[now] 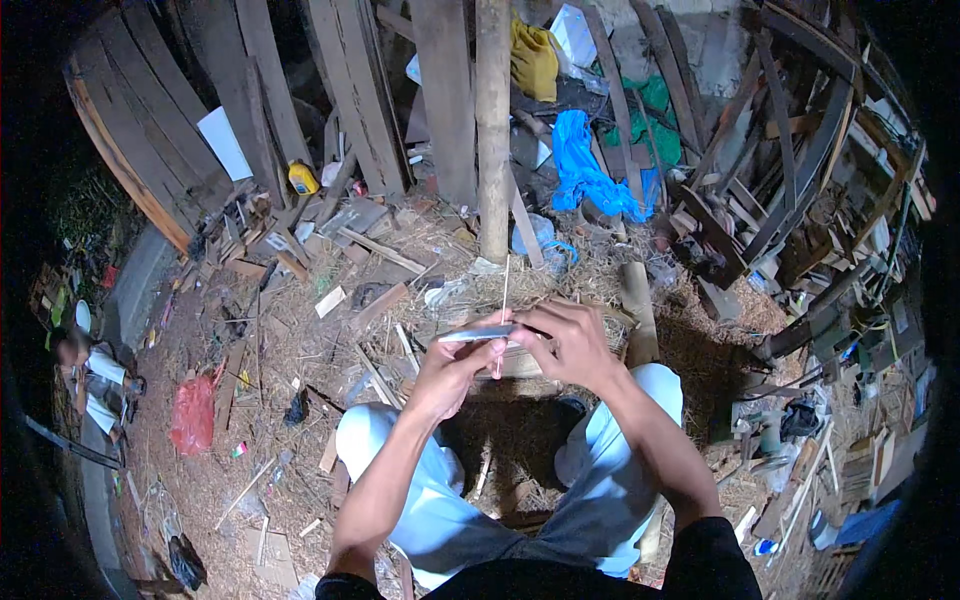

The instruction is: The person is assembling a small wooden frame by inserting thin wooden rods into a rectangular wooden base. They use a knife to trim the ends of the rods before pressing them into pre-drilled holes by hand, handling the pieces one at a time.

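My left hand (455, 362) grips a knife with a flat grey blade (478, 333) lying crosswise in front of me. My right hand (567, 338) pinches a thin pale stick (503, 300) that stands nearly upright, its lower part crossing the blade between the two hands. Both hands are close together above my knees, which are in light trousers. I sit over ground covered with straw and wood shavings.
A wooden post (492, 120) rises just ahead. Planks (345, 90) lean at the back, with a blue cloth (580, 165) and yellow bag (533, 58). Scrap wood piles up on the right. A red bag (193, 415) lies left, and a person (88, 370) crouches at far left.
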{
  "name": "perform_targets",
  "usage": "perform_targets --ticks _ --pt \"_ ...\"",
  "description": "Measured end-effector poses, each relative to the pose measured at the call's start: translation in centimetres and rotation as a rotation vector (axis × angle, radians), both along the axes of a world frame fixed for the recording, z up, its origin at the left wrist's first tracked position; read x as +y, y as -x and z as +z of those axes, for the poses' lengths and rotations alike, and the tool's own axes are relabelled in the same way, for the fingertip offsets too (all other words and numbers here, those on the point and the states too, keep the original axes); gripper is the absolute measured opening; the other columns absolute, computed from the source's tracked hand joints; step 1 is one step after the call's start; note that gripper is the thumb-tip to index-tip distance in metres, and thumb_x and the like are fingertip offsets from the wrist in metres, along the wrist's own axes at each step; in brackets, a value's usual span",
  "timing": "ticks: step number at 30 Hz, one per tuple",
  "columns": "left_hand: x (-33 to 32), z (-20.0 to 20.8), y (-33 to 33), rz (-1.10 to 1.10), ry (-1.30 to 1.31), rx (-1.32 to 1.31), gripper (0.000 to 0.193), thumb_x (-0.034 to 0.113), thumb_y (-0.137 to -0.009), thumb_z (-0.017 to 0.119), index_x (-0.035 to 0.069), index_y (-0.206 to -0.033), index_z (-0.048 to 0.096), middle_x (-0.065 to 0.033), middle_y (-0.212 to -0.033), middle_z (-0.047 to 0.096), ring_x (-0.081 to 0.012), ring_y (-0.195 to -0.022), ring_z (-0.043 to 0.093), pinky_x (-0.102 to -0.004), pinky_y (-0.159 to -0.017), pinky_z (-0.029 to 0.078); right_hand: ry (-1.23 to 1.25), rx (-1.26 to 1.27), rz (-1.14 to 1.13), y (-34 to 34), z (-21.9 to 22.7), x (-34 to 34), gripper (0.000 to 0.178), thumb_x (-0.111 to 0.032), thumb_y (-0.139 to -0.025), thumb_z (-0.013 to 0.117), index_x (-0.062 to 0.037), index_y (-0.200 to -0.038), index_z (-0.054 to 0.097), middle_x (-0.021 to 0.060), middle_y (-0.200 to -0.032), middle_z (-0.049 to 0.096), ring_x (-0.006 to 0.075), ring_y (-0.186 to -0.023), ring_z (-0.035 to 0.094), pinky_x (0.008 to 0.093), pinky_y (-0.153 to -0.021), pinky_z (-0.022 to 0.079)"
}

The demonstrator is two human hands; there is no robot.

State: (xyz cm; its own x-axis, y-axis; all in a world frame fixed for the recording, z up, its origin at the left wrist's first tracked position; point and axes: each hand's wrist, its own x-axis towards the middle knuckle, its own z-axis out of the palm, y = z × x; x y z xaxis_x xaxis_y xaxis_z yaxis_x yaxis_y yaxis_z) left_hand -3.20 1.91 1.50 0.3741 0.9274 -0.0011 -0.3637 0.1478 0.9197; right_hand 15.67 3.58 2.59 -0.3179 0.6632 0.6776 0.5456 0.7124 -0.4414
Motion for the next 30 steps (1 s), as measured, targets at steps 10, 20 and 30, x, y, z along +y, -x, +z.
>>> perform_targets --ticks 10,20,30 --pt "-0.3 0.2 -0.2 0.018 -0.066 -0.020 0.030 0.004 -0.085 0.059 -0.003 -0.113 0.058 -0.0048 -0.080 0.060 -0.0119 -0.068 0.053 -0.0254 -0.060 0.043 -0.136 -0.019 -0.005 -0.3 0.3 0.4 0.016 -0.020 -0.079 0.065 -0.0041 -0.076 0.067 0.0100 -0.067 0.063 0.0219 -0.055 0.058 0.0325 -0.051 0.045" --pt "-0.7 0.1 0.1 -0.069 0.002 -0.050 0.036 0.005 -0.084 0.061 -0.003 -0.119 0.055 -0.0047 -0.087 0.059 -0.0116 -0.069 0.052 -0.0251 -0.062 0.043 -0.047 0.027 -0.081 -1.8 0.4 1.7 0.018 -0.022 -0.081 0.063 -0.0042 -0.080 0.066 0.0113 -0.072 0.064 0.0281 -0.064 0.061 0.0346 -0.056 0.048" --pt "-0.4 0.7 -0.3 -0.028 0.004 -0.096 0.044 0.005 -0.085 0.061 0.007 -0.127 0.049 -0.0041 -0.092 0.058 -0.0104 -0.073 0.054 -0.0255 -0.061 0.047 0.176 0.395 -0.288 -1.7 0.5 1.5 0.019 -0.019 -0.085 0.059 -0.0014 -0.083 0.064 0.0133 -0.069 0.061 0.0271 -0.060 0.059 0.0348 -0.055 0.044"
